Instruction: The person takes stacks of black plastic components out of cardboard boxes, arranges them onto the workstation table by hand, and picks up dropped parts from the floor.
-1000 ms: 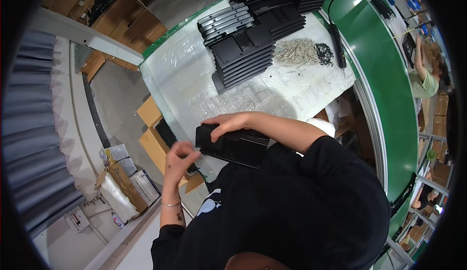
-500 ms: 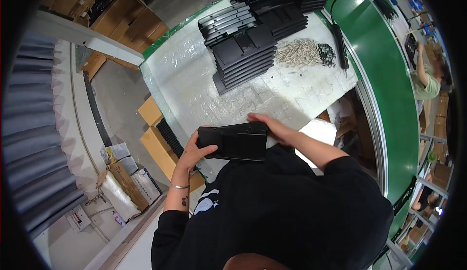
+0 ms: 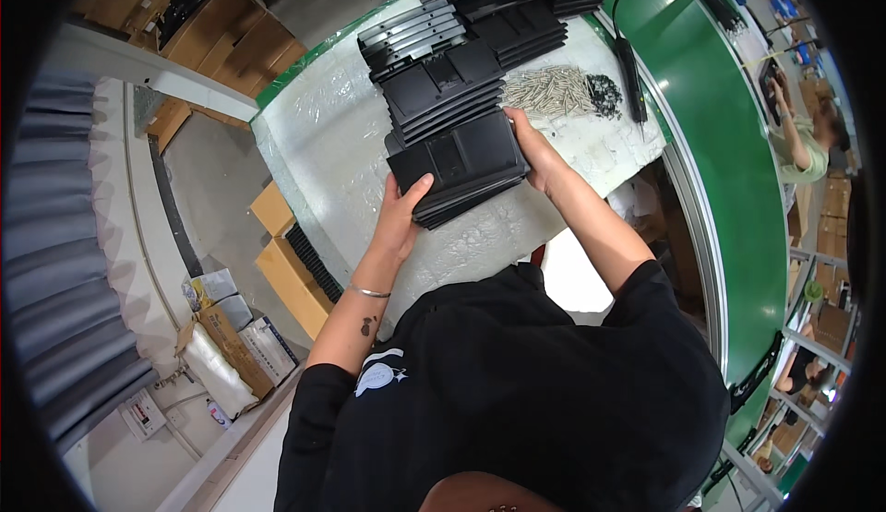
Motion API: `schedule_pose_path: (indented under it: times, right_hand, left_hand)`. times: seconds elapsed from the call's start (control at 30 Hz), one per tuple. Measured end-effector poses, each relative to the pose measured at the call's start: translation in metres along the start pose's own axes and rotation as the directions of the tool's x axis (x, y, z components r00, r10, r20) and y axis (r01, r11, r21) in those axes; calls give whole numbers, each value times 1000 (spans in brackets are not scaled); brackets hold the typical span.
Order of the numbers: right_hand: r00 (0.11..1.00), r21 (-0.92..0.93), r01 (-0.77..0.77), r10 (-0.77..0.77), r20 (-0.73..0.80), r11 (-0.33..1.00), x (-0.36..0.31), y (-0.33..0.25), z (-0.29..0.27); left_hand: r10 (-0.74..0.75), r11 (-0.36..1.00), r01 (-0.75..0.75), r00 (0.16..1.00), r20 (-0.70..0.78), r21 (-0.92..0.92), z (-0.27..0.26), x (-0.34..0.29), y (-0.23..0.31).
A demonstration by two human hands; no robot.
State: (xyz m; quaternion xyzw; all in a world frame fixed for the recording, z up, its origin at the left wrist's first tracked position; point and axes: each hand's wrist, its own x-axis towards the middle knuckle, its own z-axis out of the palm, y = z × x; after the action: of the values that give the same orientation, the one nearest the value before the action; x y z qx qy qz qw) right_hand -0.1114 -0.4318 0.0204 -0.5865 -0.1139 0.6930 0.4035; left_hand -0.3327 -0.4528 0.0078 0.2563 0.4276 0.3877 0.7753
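Black rectangular plastic-looking panels (image 3: 459, 154), layered and slightly fanned at the near edge, lie between my two hands at the near end of a stack. My left hand (image 3: 402, 212) grips the left near corner, its thumb on top and its fingers around the edge. On the right side, my right hand (image 3: 535, 150) is closed along the edge, with part of its fingers hidden. Just beyond stands a taller stack of similar black panels (image 3: 441, 83). How many panels my hands bear is hard to make out.
Silver metal pins (image 3: 551, 93) and small black parts (image 3: 604, 96) are heaped right of the stacks. A black electric screwdriver (image 3: 631, 80) lies beside them. More black panels (image 3: 517, 27) rise behind. A cardboard box (image 3: 293, 277) stands left of the wrapped table (image 3: 318, 156); a green surface (image 3: 715, 143) runs along the right.
Both hands have moved forward from close to my body to the near end of the stack, carrying the black panels with them. The view has shifted slightly.
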Motion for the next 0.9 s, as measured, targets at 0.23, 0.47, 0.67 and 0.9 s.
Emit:
schedule_pose_path:
  times: [0.23,0.47,0.67,0.9]
  right_hand:
    - [998,-70,27,-23,59,997,17,-20,-14]
    - [995,-116,72,-79,-56,991,34,-22,-27]
    - [875,-247,412,-457,-159,877,24,-7,-33]
    - [438,-379,885,-755,488,269,-93,20,96]
  left_hand:
    - [-38,999,39,995,-97,3,17,13,-5]
    - [-73,991,88,987,-143,100,22,25,2]
    - [49,982,-1,967,-250,190,2,-6,10]
    - [300,952,-267,908,-293,147,-23,-116,-7]
